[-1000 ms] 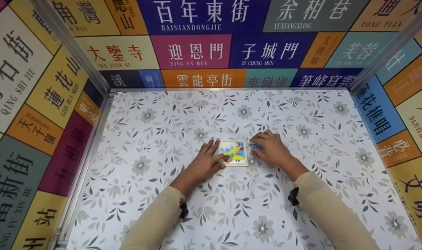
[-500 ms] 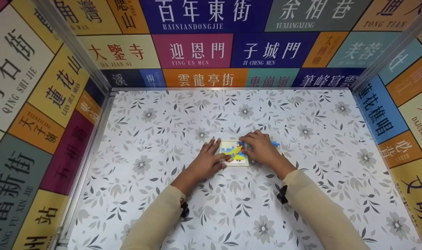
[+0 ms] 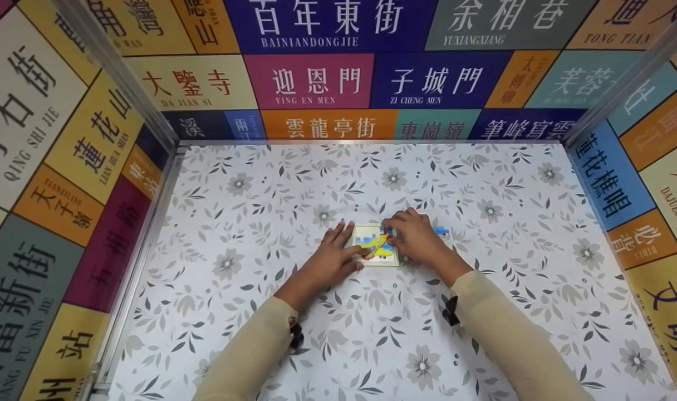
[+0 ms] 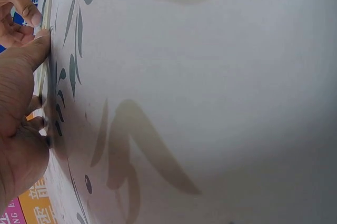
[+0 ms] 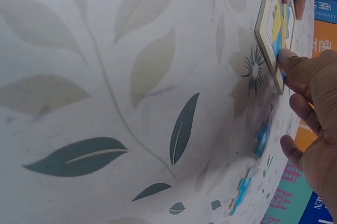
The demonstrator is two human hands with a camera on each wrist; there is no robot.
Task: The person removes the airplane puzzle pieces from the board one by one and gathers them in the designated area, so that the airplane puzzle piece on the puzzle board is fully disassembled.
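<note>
A small square jigsaw puzzle board [image 3: 395, 260] with a pale frame and a yellow airplane picture lies on the table. My left hand [image 3: 324, 264] rests at its left side, fingers spread, one fingertip on the airplane. At the upper right part of the board, my right hand [image 3: 419, 239] has its thumb and curled fingers on a blue puzzle piece [image 5: 277, 43], mostly hidden under the fingertips. In the right wrist view, two loose blue puzzle pieces, one nearer the hand [image 5: 261, 139] and one farther off [image 5: 240, 192], lie on the table beside the board.
The table [image 3: 260, 334] has a white cover with grey leaves and flowers. Panels [image 3: 310, 83] with large coloured Chinese lettering stand along the back and both sides. Metal rails [image 3: 372, 143] edge the table.
My right hand has moved left from beside the board onto its upper right part, uncovering blue pieces on the table behind it. My left hand stays in place.
</note>
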